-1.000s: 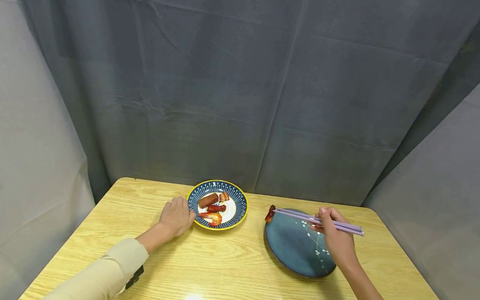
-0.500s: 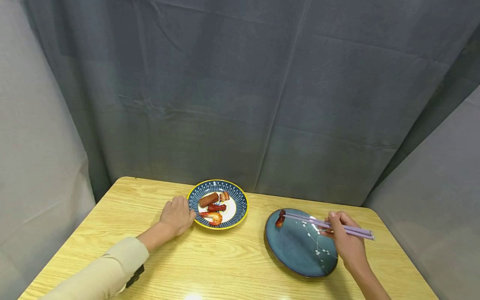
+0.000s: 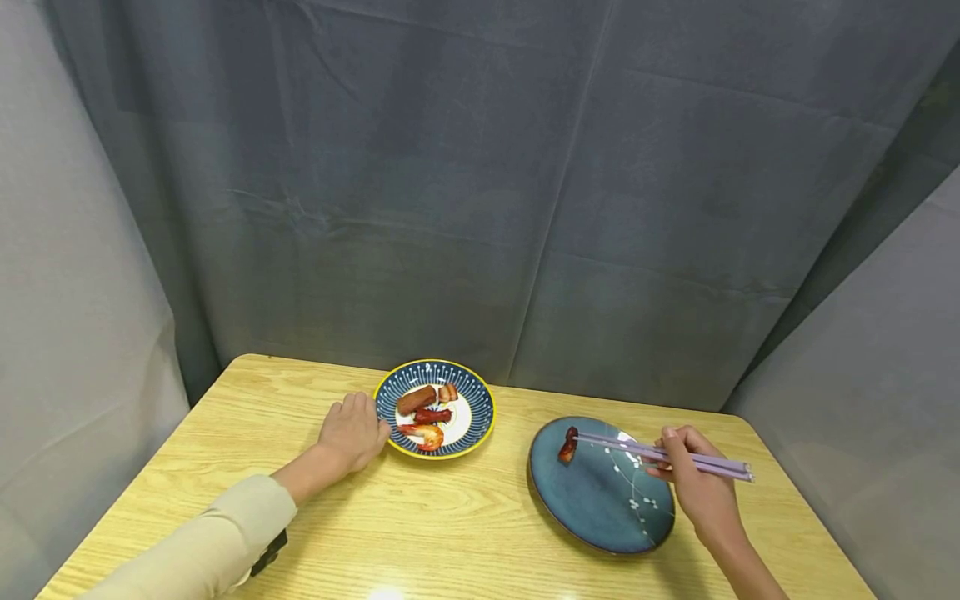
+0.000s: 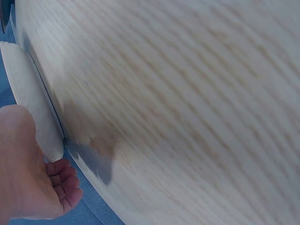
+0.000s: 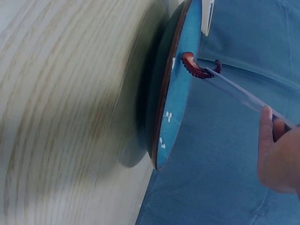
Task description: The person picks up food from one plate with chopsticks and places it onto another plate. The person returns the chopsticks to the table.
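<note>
My right hand holds a pair of lilac chopsticks. Their tips grip a dark red octopus tentacle piece, which hangs over the left side of a teal plate with white blossoms. In the right wrist view the suckered tentacle curves, its lower end close to the plate surface; contact is unclear. On the left, my left hand holds the rim of a blue-and-white patterned plate, thumb at the edge. The left wrist view shows its fingers curled against the plate's underside.
The patterned plate bears a shrimp, a brown cylindrical piece, a reddish piece and a small striped piece. Both plates stand on a wooden table. A grey curtain hangs behind its far edge.
My right hand has moved right and slightly nearer, bringing the octopus tentacle from the teal plate's left rim to over its inside. The left hand and patterned plate have stayed put.
</note>
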{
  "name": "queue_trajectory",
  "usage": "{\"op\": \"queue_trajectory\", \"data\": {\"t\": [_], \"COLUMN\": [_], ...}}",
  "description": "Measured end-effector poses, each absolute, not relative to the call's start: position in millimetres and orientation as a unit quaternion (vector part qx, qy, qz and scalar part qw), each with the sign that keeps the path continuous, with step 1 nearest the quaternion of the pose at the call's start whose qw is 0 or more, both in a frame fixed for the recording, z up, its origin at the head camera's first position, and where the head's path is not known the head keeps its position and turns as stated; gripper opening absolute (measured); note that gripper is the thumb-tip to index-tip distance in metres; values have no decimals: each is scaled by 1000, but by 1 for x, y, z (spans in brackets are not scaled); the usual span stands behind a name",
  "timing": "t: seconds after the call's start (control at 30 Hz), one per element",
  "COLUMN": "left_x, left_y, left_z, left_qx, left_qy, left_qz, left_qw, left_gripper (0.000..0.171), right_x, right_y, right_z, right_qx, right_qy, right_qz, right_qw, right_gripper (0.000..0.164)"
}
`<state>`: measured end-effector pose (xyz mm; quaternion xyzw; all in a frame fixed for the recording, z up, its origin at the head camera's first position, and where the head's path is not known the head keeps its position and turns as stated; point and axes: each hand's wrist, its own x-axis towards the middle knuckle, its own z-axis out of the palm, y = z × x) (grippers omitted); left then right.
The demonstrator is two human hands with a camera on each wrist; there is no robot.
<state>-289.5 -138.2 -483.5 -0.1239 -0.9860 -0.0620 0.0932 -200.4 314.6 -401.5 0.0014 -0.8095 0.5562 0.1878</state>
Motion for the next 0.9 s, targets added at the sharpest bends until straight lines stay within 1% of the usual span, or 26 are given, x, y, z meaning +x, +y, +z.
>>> {"op": "queue_trajectory", "data": {"t": [0.4,0.9], "left_x": [-290,-289], "left_y": [-138,-137], "left_z": [-483,-484], "left_qx": [-124,-121], "left_qy": [-986,-986], "left_qz": [-70,-60], "left_qw": [91,96], "left_gripper": [30,30], "right_x": [-205,-211], "right_y": [314,309], "right_z": [-407,-412], "right_qx": [0,-6], "right_qy": [-816,-829], "right_qz": [547,533], "right_qw": [189,166], "right_gripper": [36,36]}}
